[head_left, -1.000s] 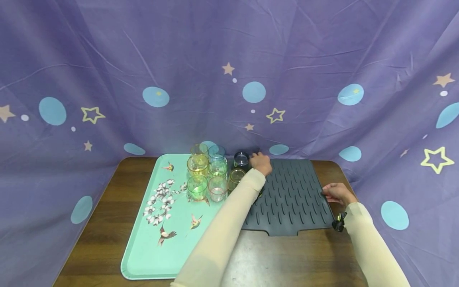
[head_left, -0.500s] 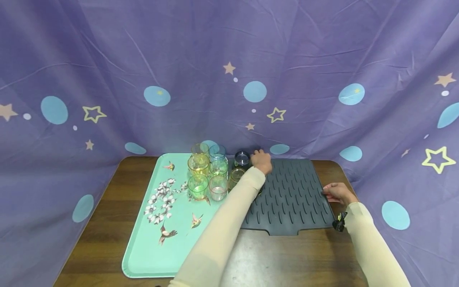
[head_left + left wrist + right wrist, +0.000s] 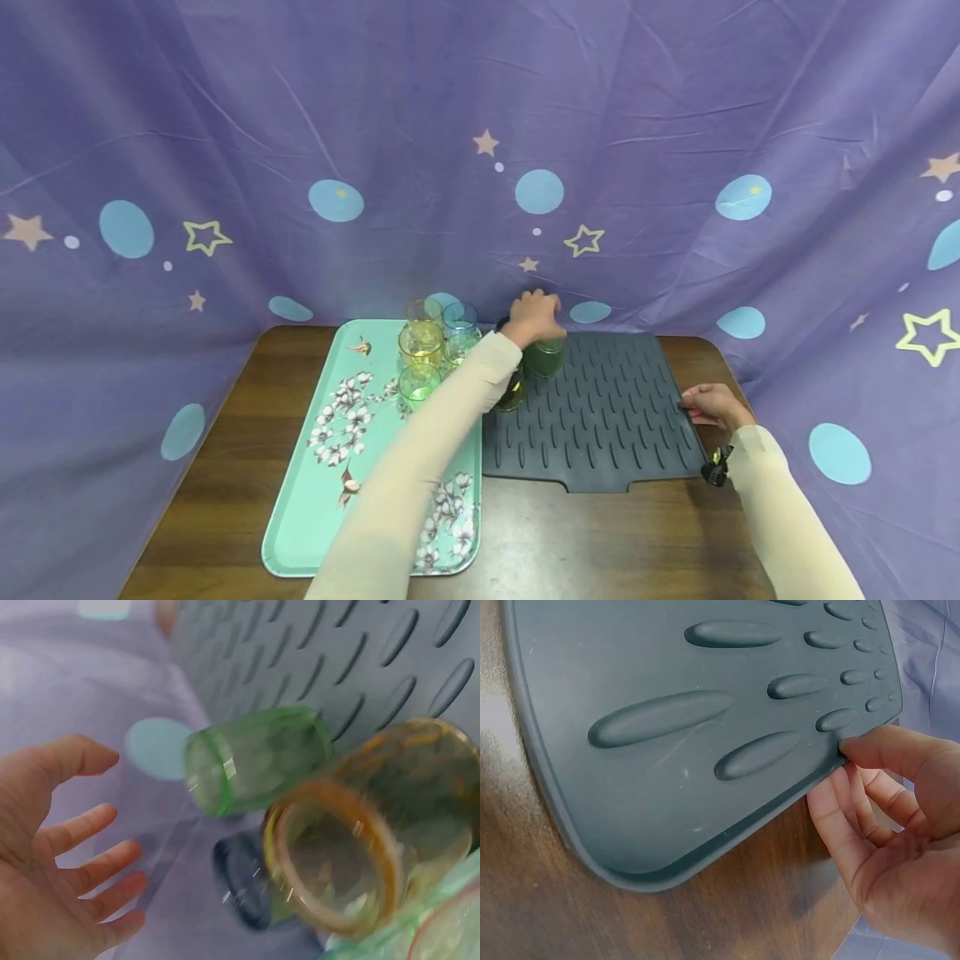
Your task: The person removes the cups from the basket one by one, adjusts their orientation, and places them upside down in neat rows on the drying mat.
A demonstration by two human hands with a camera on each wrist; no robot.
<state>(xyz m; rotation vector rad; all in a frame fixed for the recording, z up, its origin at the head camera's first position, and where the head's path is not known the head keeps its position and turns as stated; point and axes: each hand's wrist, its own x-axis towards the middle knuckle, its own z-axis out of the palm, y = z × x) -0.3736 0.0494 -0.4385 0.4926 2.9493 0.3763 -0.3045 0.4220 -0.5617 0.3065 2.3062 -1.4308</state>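
My left hand (image 3: 536, 317) is raised over the back left of the dark grey ridged mat (image 3: 600, 417), its fingers spread and relaxed. In the left wrist view, a gap separates this hand (image 3: 67, 855) from a green glass (image 3: 262, 759) standing on the mat. An amber glass (image 3: 424, 799) and a dark blue glass (image 3: 244, 881) stand beside the green one; my left arm partly covers them in the head view. At the mat's right edge, my right hand (image 3: 711, 404) pinches the rim, thumb on top and fingers underneath.
Left of the mat lies a mint green tray (image 3: 300, 533) printed with flowers and birds. Several coloured glasses, among them a yellow glass (image 3: 420, 342), stand together on its back right part. A purple curtain (image 3: 420, 150) hangs behind the wooden table (image 3: 570, 542).
My left hand has risen and shifted slightly left, its fingers coming away from the green glass, which now shows on the mat. My right hand keeps its hold on the mat's edge.
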